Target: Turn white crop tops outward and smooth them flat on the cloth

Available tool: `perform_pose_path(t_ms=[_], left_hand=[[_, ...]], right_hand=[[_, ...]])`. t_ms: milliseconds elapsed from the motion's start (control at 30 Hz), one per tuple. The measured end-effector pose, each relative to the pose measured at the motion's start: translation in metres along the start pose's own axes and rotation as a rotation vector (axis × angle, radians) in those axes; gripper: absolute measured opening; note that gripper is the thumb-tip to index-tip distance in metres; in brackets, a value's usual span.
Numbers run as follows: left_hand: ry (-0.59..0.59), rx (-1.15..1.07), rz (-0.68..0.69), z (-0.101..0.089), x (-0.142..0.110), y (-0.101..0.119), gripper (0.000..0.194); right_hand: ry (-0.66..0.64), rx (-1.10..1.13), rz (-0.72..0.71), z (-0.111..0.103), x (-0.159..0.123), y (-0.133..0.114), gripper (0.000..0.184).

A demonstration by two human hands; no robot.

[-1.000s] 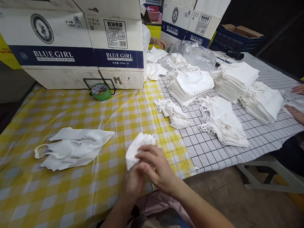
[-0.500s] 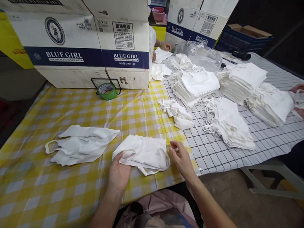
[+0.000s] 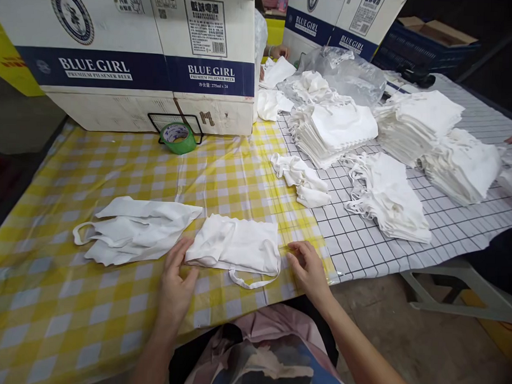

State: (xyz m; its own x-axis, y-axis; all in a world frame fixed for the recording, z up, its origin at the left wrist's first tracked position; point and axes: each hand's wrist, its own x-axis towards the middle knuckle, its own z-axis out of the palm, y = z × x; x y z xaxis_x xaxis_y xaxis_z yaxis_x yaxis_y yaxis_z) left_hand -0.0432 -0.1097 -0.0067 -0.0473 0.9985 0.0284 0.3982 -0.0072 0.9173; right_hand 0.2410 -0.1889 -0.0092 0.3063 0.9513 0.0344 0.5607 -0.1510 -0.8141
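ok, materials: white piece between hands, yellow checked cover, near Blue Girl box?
White piece: probably fabric, matte; soft folds, wrinkles.
Yellow checked cover: likely plastic sheet, slightly glossy; light streaks, creases.
Near Blue Girl box: looks like cardboard, printed, matte; fold lines, scuffs.

Cloth piece point(image 3: 241, 244) on table point(image 3: 75, 320), between left hand point(image 3: 178, 279) and right hand point(image 3: 310, 269); second cloth point(image 3: 143, 233) just left of it. Tape roll point(image 3: 184, 143) behind both cloths, at foot of near carton point(image 3: 155, 76). Cloth stacks point(image 3: 338, 127) to rear right (loose bundle point(image 3: 304, 182) lies between these and cloth piece). Plastic wrapping point(image 3: 354, 78) behind stacks.
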Motion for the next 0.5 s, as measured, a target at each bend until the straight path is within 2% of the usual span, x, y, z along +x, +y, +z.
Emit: perform_pose_path(t_ms=[100,233,333,400,500], left_hand=[[-0.137,0.213,0.183,-0.005,0.002,-0.001,0.049],[-0.219,0.232,0.201,-0.002,0.007,-0.001,0.033],[-0.176,0.167,0.089,0.000,0.013,0.001,0.017],[-0.100,0.134,-0.052,-0.001,0.017,0.002,0.019],[0.026,0.044,-0.212,-0.005,0.025,0.003,0.030]], right_hand=[[-0.021,0.012,-0.035,0.004,-0.007,-0.005,0.024],[-0.071,0.012,-0.115,0.007,-0.016,-0.007,0.041],[-0.139,-0.051,-0.204,0.006,-0.020,-0.004,0.053],[-0.171,-0.105,-0.251,0.005,-0.022,-0.001,0.057],[-0.190,-0.165,-0.286,0.005,-0.024,0.003,0.052]])
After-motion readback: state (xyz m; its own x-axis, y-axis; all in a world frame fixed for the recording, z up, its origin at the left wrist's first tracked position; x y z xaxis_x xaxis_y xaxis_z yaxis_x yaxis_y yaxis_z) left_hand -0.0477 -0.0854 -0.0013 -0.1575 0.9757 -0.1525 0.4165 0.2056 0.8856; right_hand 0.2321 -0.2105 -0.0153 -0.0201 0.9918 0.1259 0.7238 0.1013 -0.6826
